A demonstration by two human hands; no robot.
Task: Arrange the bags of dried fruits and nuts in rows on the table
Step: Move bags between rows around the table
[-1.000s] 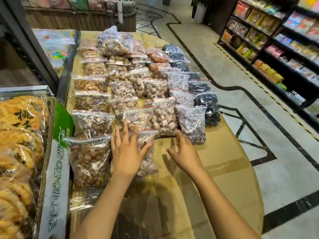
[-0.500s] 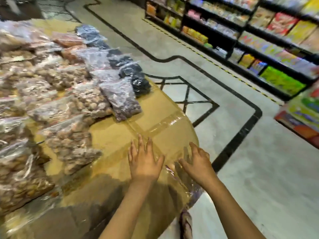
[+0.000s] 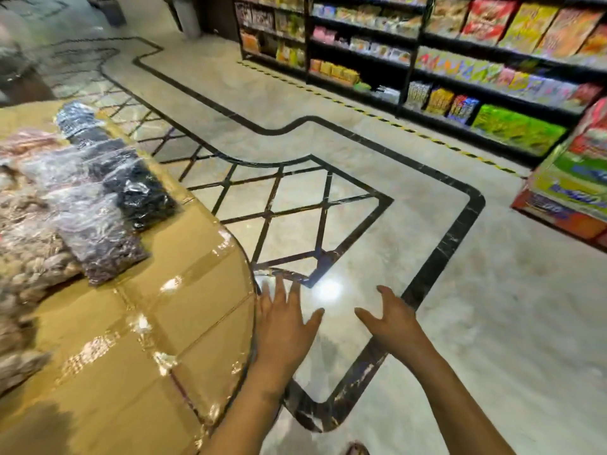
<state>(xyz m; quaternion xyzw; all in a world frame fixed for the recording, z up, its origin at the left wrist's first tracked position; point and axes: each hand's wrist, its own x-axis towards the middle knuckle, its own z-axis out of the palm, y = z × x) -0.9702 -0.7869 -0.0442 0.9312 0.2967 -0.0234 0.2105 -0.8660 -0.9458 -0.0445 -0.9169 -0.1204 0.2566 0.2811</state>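
Note:
Clear bags of dried fruits and nuts lie in rows at the left edge of the view, on a table covered with taped cardboard. The nearest ones hold dark fruit and pale nuts. My left hand hovers just past the table's right edge, fingers spread and empty. Further right, over the floor, my right hand is also empty with its fingers apart. Neither hand touches a bag.
Polished marble floor with black inlay lines fills the middle. Black shelves of snack packets run along the right and back. A stack of colourful boxes stands at the right edge. A foot shows at the bottom.
The view has swung right, away from the bags toward the aisle. Both hands left the bags, crossed the bare cardboard and now hang beyond the table's edge.

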